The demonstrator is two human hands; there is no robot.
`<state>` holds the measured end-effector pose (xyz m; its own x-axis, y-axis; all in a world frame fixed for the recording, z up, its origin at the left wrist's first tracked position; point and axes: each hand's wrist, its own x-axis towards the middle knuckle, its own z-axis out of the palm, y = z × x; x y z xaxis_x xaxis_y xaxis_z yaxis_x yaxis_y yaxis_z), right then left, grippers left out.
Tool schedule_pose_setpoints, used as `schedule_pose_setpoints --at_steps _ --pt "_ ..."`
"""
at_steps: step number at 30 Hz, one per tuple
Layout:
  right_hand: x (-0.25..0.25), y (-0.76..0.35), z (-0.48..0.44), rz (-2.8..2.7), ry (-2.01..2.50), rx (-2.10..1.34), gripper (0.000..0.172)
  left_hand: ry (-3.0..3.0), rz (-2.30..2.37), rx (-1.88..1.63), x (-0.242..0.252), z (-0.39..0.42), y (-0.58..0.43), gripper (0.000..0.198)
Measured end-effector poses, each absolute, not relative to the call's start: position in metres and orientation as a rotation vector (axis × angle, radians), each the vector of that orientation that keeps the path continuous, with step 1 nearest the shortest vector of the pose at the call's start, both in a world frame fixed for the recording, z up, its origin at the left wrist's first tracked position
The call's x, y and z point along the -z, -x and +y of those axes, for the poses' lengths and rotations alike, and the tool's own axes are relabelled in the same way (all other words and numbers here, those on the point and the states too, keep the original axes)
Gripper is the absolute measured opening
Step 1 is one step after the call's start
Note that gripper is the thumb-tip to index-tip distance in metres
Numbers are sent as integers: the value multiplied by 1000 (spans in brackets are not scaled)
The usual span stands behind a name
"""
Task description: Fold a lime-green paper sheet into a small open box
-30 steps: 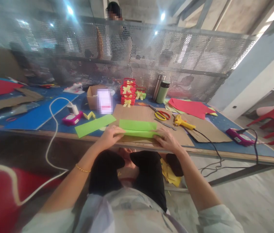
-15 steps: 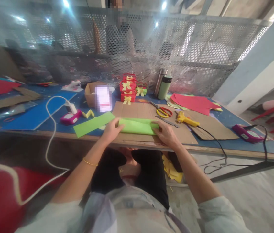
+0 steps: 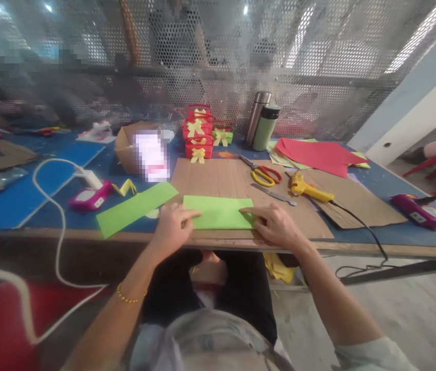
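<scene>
A folded sheet of light green paper [image 3: 221,212] lies flat on brown cardboard [image 3: 206,178] near the table's front edge. My left hand [image 3: 173,224] is closed at its left end, with the index finger stretched over the top. At the right end, my right hand [image 3: 277,224] grips in much the same way, its index fingertip on the paper and the other fingers curled. What the thumbs touch underneath is hard to make out. A separate green paper strip [image 3: 136,208] rests to the left of my left hand.
Behind the paper lie scissors [image 3: 263,174], a metal blade [image 3: 274,194] and a yellow glue gun [image 3: 310,189]. Small red boxes with bows [image 3: 198,135] are stacked near a green bottle [image 3: 266,129]. A phone [image 3: 151,155] leans on a cardboard box [image 3: 124,149]. Purple power sockets [image 3: 91,196] sit leftward.
The green paper, bulging before, now lies flatter with a straight folded edge. Both index fingers have moved onto its top. The camera view has tilted down and come closer.
</scene>
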<state>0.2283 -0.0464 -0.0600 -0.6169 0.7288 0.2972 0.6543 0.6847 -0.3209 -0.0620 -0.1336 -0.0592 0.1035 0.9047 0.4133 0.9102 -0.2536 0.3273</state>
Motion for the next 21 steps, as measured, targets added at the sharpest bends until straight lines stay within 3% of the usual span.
schedule_pose_setpoints --at_steps 5,11,15,21 --pt "69 -229 -49 -2474 1009 -137 49 2381 -1830 678 57 -138 61 56" --pt "50 -224 -68 -2433 869 362 40 2388 -1792 551 52 -143 57 52" --pt "42 -209 -82 -2587 478 162 45 2379 -1761 555 52 -143 56 48" --pt "62 -198 -91 -2617 494 -57 51 2297 -1756 751 59 -144 57 50"
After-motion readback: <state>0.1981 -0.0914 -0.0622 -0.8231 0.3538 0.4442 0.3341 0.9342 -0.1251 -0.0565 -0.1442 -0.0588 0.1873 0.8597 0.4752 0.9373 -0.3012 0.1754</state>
